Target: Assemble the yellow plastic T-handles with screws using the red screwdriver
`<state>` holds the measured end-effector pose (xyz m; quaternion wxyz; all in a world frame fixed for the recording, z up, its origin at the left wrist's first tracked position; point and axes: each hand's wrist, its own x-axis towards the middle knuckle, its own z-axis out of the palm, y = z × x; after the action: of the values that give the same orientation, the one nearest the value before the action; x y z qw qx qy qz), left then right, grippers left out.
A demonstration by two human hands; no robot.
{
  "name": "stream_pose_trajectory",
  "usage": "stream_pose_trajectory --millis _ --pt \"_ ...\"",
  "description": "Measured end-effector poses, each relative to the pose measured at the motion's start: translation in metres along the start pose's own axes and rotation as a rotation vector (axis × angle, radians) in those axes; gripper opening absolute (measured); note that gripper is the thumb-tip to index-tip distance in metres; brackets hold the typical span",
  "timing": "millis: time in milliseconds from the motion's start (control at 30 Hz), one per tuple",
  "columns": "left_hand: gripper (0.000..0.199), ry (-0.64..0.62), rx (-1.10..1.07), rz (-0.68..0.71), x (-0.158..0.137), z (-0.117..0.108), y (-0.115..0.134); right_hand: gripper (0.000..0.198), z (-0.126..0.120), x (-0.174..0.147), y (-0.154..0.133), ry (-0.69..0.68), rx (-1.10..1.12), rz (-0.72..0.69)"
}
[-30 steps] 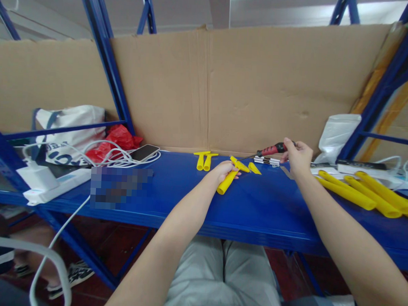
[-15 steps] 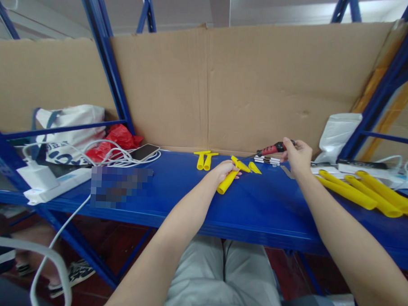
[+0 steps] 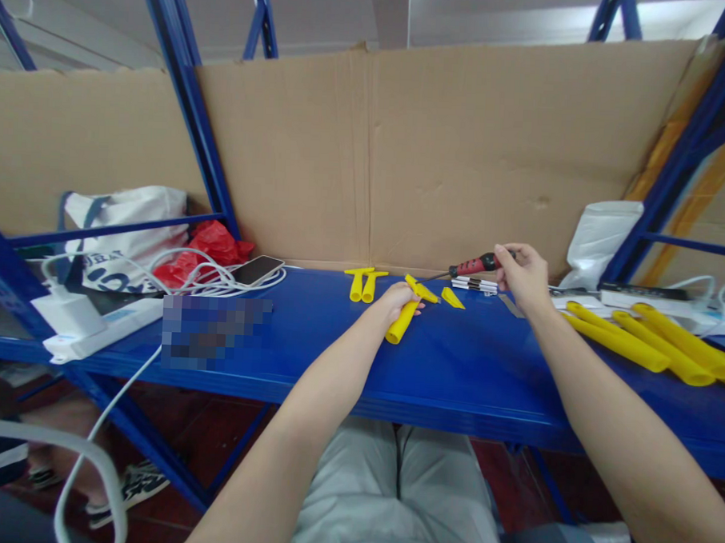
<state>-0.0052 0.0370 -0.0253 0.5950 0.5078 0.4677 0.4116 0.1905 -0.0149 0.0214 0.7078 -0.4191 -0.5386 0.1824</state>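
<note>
My left hand [image 3: 400, 299] is wrapped round a yellow tube [image 3: 402, 324] with a yellow crosspiece [image 3: 420, 289] at its far end. The tube tilts over the blue shelf top, its open end towards me. My right hand [image 3: 522, 277] grips the black end of a red and black screwdriver [image 3: 472, 266]. Its thin shaft points left and its tip meets the crosspiece; the exact contact is too small to make out. A loose yellow piece [image 3: 453, 298] lies just right of the crosspiece. Two yellow T-shaped pieces [image 3: 363, 285] lie left of my left hand.
Several long yellow tubes [image 3: 665, 349] lie at the right. Behind the screwdriver is a small white bundle [image 3: 474, 286]. A phone [image 3: 257, 271], white cables, a power strip [image 3: 104, 330] and bags stand left. Cardboard [image 3: 464, 148] walls the back; another person's leg shows lower left.
My right hand and the screwdriver have shifted slightly left. The crosspiece at the tube's far end has also moved a little left. My left hand keeps its hold on the tube.
</note>
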Motion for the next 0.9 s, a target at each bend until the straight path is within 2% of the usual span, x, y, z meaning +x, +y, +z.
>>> stream_pose_trajectory --millis 133,233,333,467,567,767,900 --pt "0.023 0.002 0.002 0.016 0.0 0.0006 -0.0027 0.026 0.0 -0.0001 -0.0039 -0.034 0.121 0.089" --pt "0.023 0.007 0.003 0.018 -0.0005 0.0004 -0.0024 0.027 -0.0008 0.0009 -0.0066 -0.118 0.218 0.172" --pt "0.025 0.024 0.006 0.015 -0.0006 -0.0004 -0.0003 0.028 -0.0011 0.0014 -0.0073 -0.17 0.244 0.194" --pt "0.029 0.049 0.006 0.007 0.0008 -0.0011 0.0016 0.028 -0.0021 0.0026 -0.004 -0.082 0.209 0.142" --pt "0.033 0.048 0.01 0.012 0.0022 -0.0009 0.0015 0.032 -0.0028 0.0043 -0.0011 -0.025 0.212 0.166" --pt "0.036 0.05 0.014 0.017 0.002 -0.0009 0.0019 0.029 -0.0032 0.0053 0.0001 -0.019 0.197 0.172" --pt "0.038 0.053 0.021 0.019 0.0009 -0.0008 0.0029 0.021 -0.0043 0.0037 -0.0047 -0.093 0.247 0.231"
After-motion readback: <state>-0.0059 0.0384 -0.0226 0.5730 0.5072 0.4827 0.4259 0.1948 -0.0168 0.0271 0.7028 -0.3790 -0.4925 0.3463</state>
